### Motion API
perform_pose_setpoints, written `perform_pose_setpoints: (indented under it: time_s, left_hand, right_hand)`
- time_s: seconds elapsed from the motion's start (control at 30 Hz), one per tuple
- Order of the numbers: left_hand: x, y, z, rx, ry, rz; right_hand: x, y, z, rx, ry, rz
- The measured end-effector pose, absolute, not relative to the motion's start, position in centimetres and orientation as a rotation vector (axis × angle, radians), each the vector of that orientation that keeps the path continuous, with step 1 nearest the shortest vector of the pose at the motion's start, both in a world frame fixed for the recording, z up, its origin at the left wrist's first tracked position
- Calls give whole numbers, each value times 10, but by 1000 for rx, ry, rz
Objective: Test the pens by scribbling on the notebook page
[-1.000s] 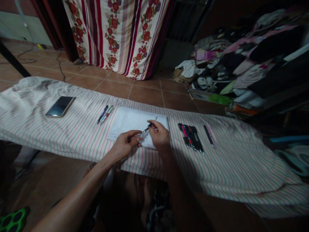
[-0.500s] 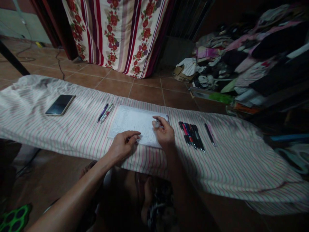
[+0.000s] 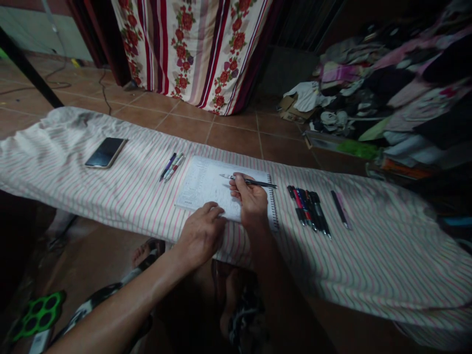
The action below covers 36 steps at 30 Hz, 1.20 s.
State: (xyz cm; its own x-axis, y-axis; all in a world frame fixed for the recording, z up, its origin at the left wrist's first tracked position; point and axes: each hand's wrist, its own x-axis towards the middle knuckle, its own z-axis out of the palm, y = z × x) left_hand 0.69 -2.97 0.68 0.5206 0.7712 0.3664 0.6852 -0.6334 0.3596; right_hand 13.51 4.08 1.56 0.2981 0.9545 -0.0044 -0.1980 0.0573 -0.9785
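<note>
A spiral notebook (image 3: 206, 184) lies open on a striped cloth (image 3: 121, 196) over a long low surface. My right hand (image 3: 250, 199) pinches a dark pen (image 3: 254, 182), which lies nearly level above the page with its tip pointing left. My left hand (image 3: 201, 231) rests at the notebook's near edge, fingers curled down on the page and cloth; nothing shows in it. Right of the notebook lie several pens in a row (image 3: 309, 205) and one separate dark pen (image 3: 339, 209). A few more pens (image 3: 171, 167) lie left of the notebook.
A dark phone (image 3: 105, 152) lies on the cloth at the left. Behind is tiled floor, a floral striped curtain (image 3: 191, 49) and a heap of clothes (image 3: 387, 93) at the right. A green ringed object (image 3: 37, 314) sits on the floor at the lower left.
My two hands held the pen together over the page a second ago. They have parted: the right hand now holds the pen alone, turned level, and the left hand rests on the notebook's edge.
</note>
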Motion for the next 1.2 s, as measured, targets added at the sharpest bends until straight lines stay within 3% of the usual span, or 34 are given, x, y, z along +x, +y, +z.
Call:
perform_pose_setpoints:
  time_s: [0.33, 0.53, 1.2]
  left_hand:
    - [-22, -46, 8, 2623, 1423, 617]
    - [-46, -41, -7, 2619, 1433, 752]
    - [-25, -3, -19, 2542, 1607, 728]
  right_hand:
    - [97, 44, 0, -1171, -1136, 981]
    - [91, 43, 0, -1235, -1175, 986]
    - [142, 50, 5, -1408, -1058, 782]
